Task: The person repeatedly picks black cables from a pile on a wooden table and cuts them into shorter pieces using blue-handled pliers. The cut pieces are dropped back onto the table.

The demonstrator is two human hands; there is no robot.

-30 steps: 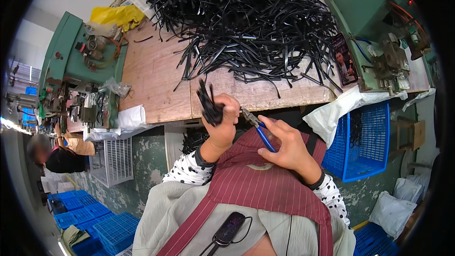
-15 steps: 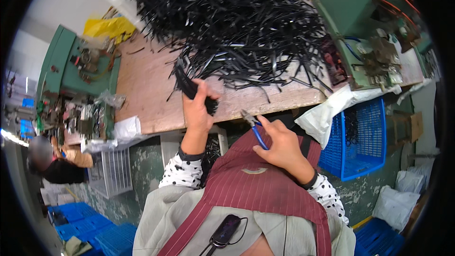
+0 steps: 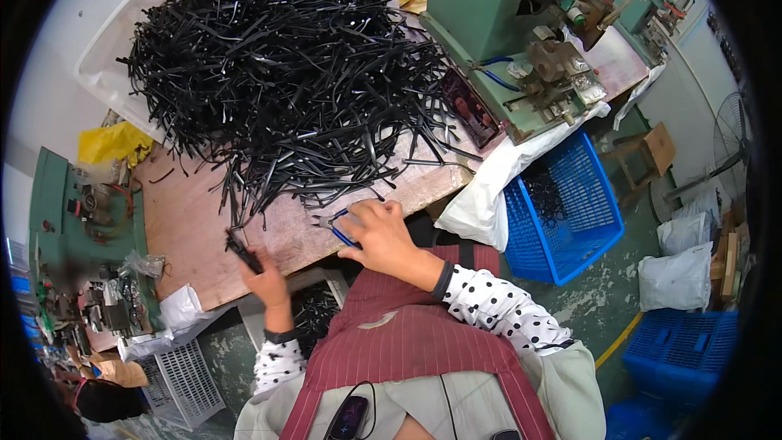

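A large heap of black strips (image 3: 269,73) covers the far part of the worktable (image 3: 187,236), with loose ends spilling toward me. My left hand (image 3: 265,283) is closed on a bundle of black strips (image 3: 243,251) at the table's near edge; motion blurs it somewhat. My right hand (image 3: 383,238) grips blue-handled pliers (image 3: 340,230), whose metal jaws point left just in front of the heap. The jaws look slightly parted, with no strip seen between them.
Green machines stand at the right (image 3: 481,24) and left (image 3: 90,228). A blue basket (image 3: 570,204) with black pieces is below right, beside a white sheet (image 3: 481,204) over the table edge. A white crate (image 3: 183,379) and a yellow bag (image 3: 114,143) are at left.
My view has swung to the right. The pliers have moved from over my lap to the table by the heap. The bundle in my left hand has come nearer the table's edge.
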